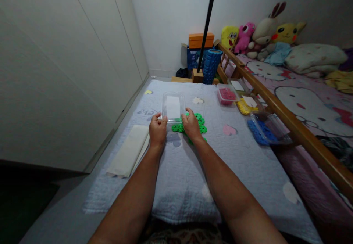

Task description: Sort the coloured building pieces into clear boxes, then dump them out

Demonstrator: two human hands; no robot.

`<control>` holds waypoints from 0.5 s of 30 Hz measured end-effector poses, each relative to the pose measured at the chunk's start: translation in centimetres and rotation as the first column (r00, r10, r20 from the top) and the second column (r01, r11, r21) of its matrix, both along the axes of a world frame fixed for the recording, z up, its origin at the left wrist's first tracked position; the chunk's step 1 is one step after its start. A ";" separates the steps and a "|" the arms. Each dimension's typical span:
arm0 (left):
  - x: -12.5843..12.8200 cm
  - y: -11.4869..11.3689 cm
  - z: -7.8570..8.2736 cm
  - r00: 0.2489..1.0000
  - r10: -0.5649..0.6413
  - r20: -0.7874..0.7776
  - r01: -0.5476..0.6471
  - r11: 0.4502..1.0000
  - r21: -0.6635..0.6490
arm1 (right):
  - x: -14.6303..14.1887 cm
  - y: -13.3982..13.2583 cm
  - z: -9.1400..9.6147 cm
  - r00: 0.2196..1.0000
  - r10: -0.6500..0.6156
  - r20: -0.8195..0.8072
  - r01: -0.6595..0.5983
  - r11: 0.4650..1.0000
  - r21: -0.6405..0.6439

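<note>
Head view, with clock directions taken from the clear container (182,106) and twelve pointing away from the person. Nearest, a pale blue surface (179,185) stretches beneath two bare forearms (135,196). Folded cream cloth (129,150) lies between seven and eight o'clock. The left hand (158,131) and right hand (191,124) hold the clear container by its near corners, the fingers of each pinching its edge. White paper (173,107) shows through the plastic. Green pieces (202,129) lie between four and five o'clock, partly hidden by the right hand. Around three o'clock, near to far, are blue pieces (259,131), yellow pieces (245,107) and red pieces (227,94), the last inside a clear box (218,86). Farther off, between one and two o'clock, stands a blue roller (211,67); plush toys (260,32) sit on a bed (311,97) near two o'clock.
</note>
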State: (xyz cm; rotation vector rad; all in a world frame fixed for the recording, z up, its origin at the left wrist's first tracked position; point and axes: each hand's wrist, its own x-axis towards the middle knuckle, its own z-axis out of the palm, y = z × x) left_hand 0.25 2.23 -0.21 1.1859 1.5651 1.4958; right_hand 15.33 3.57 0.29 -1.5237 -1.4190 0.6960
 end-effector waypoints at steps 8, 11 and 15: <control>-1.5 0.0 0.7 0.959 0.197 -0.204 -0.200 0.980 0.004 | -1.9 0.7 -0.4 0.997 0.073 -0.001 -0.073 0.997 -0.025; -1.7 0.3 0.2 0.947 0.204 -0.248 -0.213 0.977 -0.010 | -1.9 0.7 -0.2 0.996 0.088 -0.015 -0.089 0.995 -0.046; -1.6 0.4 0.2 0.943 0.191 -0.272 -0.209 0.977 -0.041 | -1.6 0.6 0.4 0.995 0.095 -0.043 -0.098 0.992 -0.085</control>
